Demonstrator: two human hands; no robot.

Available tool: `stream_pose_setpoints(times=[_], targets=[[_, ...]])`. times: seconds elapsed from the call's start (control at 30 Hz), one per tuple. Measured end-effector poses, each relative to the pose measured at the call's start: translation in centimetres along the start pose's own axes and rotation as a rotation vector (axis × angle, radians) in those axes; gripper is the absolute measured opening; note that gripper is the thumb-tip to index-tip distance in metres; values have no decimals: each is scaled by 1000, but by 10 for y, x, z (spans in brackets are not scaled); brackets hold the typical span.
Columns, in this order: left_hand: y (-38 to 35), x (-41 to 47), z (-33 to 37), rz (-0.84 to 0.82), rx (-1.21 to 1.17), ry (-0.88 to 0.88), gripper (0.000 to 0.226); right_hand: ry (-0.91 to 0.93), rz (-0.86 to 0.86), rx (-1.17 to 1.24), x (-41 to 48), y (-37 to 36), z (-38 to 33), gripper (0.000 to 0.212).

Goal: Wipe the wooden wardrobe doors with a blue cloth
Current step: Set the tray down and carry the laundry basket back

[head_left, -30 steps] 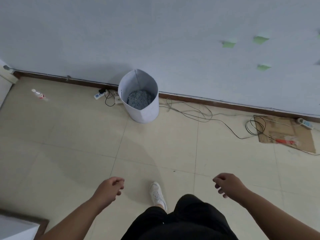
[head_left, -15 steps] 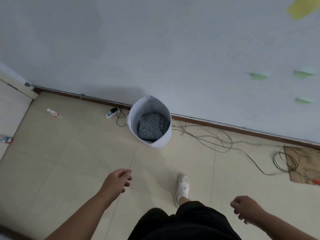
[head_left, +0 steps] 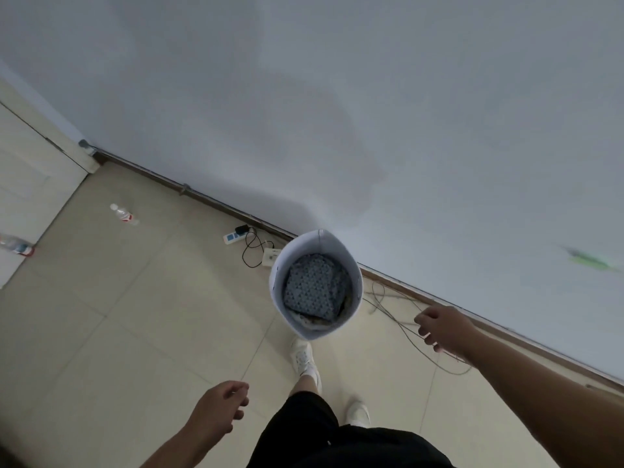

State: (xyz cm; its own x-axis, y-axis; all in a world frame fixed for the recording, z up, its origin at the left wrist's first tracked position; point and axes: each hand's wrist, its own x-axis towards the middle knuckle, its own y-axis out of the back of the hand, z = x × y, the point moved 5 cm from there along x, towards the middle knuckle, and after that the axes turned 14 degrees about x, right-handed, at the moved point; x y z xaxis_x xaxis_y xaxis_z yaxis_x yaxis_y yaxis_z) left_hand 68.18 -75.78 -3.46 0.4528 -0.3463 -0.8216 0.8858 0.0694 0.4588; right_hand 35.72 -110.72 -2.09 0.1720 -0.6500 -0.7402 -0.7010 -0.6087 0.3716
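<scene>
With my left hand [head_left: 219, 410] and right hand [head_left: 442, 329] loosely curled, empty, I would pinch the likely soft, floppy blue patterned cloth [head_left: 312, 288] by its top fold.

The pale tiled floor [head_left: 135, 315] carried a white bucket [head_left: 315, 243] close to the wall; a power strip [head_left: 235, 235] and a looped black cable [head_left: 250, 251] lay just left of it, thin grey cables [head_left: 403, 327] to its right; a plastic bottle [head_left: 123, 215] lay farther left, a second bottle [head_left: 15, 244] at the left edge; a white shoe [head_left: 304, 358] stood just before the bucket.
</scene>
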Motion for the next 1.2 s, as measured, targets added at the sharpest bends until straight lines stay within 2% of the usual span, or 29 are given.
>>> stream_pose_setpoints(times=[0.33, 0.5, 0.63, 0.7, 0.77, 0.8, 0.93, 1.13, 1.2], targets=[[81, 134, 122, -70, 159, -42, 15, -193, 0, -50, 82, -33, -14, 18], [68, 214, 159, -77, 186, -73, 11, -181, -3, 10, 159, -64, -26, 18], [32, 295, 154, -40, 218, -37, 40, -156, 45, -31, 241, -98, -11, 22], [15, 332, 150, 2, 235, -9, 59, -166, 45, -62, 275, -116, 3, 39], [-4, 363, 146, -45, 223, 26, 80, -180, 20, -93, 301, -133, 18, 54], [-13, 375, 145, -76, 197, 38, 85, -176, 10, -129, 311, -140, 23, 54], [-29, 413, 142, -1, 165, -8, 64, -150, 27, -237, 343, -161, 36, 22], [-46, 433, 124, -62, 133, 48, 21, -115, 17, -294, 359, -175, 45, 26], [-43, 429, 123, -30, 179, 23, 22, -61, 28, -357, 352, -174, 36, 27]])
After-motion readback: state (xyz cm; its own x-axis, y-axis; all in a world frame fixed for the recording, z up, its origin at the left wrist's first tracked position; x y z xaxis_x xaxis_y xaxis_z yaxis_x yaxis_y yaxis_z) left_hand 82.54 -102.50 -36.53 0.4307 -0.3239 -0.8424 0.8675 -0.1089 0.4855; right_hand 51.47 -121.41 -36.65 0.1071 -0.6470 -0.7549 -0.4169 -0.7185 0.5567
